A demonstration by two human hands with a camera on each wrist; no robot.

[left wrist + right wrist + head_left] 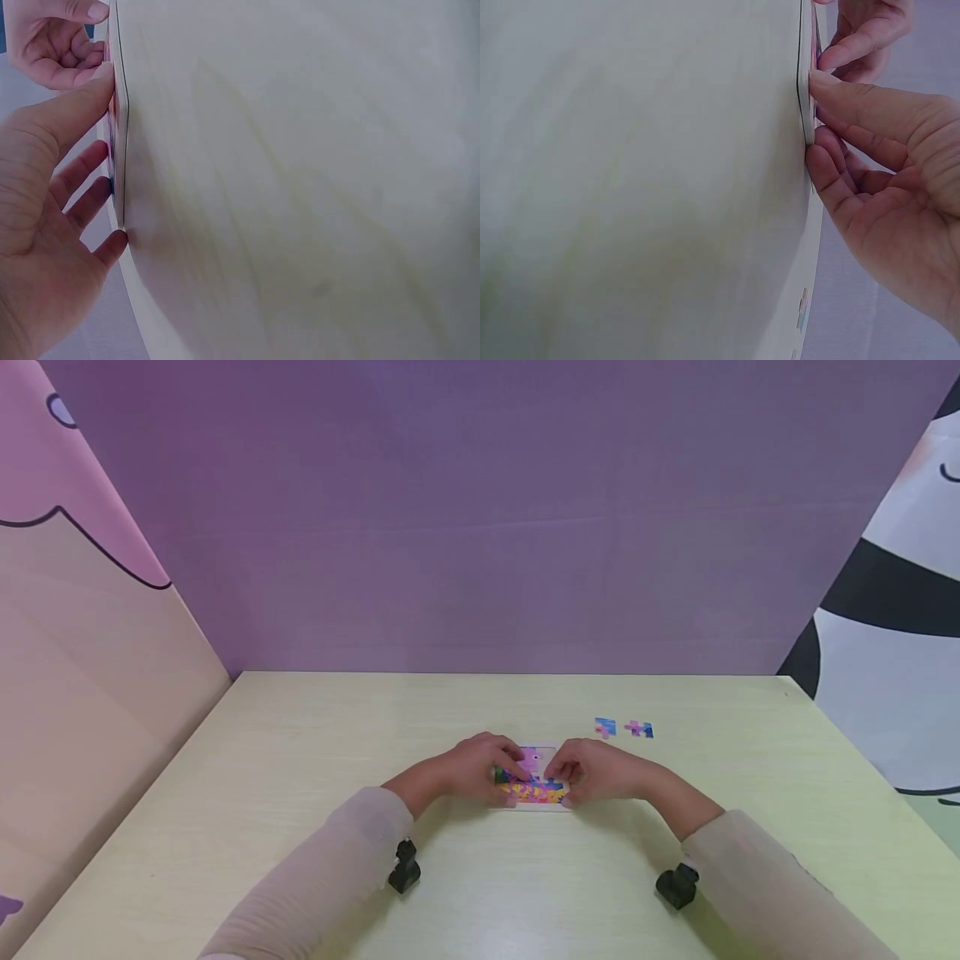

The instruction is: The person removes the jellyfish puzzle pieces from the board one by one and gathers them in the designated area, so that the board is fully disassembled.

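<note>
A: Head view. Where does the puzzle board (534,781) lie?

B: Flat on the table (300,760), near centre, long axis running left to right. The left hand (474,768) covers its left end and the right hand (592,771) its right end. Both are equally close to it.

A: Finger state?

B: Both hands have fingers curled down onto the board's picture face, fingertips meeting near the middle. Two loose puzzle pieces (624,727) lie far right of the board, well apart from it, nearer the right hand.

A: Left wrist view?

B: The left hand (45,225) has its thumb laid along the board's edge (114,135) and the other fingers slightly spread, tips touching the board. The right hand (60,37) shows beyond, fingers bent.

A: Right wrist view?

B: The right hand (885,172) presses its thumb on the board's edge (807,90), remaining fingers curled beside it against the board. Whether a piece is pinched under either hand cannot be told.
</note>
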